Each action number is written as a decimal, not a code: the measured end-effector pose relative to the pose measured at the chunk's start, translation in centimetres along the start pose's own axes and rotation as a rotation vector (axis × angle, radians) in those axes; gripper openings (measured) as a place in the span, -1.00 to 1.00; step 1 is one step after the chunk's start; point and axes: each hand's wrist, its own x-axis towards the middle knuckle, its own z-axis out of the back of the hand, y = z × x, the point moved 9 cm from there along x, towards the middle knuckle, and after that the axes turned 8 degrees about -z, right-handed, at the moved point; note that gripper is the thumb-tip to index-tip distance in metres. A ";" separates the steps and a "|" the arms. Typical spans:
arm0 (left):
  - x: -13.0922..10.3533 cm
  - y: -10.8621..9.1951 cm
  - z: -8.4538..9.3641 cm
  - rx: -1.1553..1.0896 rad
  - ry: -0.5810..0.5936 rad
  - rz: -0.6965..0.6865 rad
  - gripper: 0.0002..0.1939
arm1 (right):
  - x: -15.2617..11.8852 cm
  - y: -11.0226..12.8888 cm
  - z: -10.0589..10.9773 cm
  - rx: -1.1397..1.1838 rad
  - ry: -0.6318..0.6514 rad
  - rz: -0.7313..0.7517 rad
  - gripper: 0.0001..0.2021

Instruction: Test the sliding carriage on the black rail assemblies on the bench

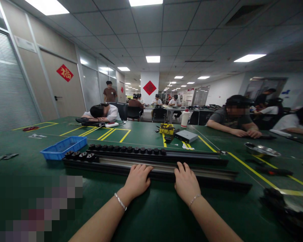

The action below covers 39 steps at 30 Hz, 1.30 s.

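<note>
Both hands hold the near wall of a long black rail point(212, 179) with a pale metal channel, which lies across the table. My left hand point(137, 179) is closed over its edge near the middle, fingers on top and thumb on the near side. A short way to the right, my right hand point(186, 181) grips the same wall with bent fingers. Several black socket-like modules point(82, 156) sit at the rail's left end. Just behind, a second black rail point(197, 155) carries a row of similar black modules point(130, 149) along its left part.
A blue bin point(48, 154) stands by the rails' left end. Behind the rails are a grey box point(186, 136), a yellow holder with cables point(167, 128) and a white bottle point(185, 118). A metal bowl point(262, 149) and dark tools lie right. Other people sit around the green table point(156, 215).
</note>
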 end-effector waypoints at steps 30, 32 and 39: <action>0.1 0.0 0.1 -0.016 0.043 0.027 -0.58 | 1.6 -7.2 -0.6 0.436 -0.216 -0.371 -0.54; 0.1 0.0 0.1 -0.019 0.039 0.027 -0.57 | 1.6 -7.7 -0.6 0.458 -0.223 -0.396 -0.52; 0.0 0.0 0.2 -0.020 0.037 0.020 -0.58 | 1.5 -8.3 -0.3 0.567 -0.247 -0.402 -0.55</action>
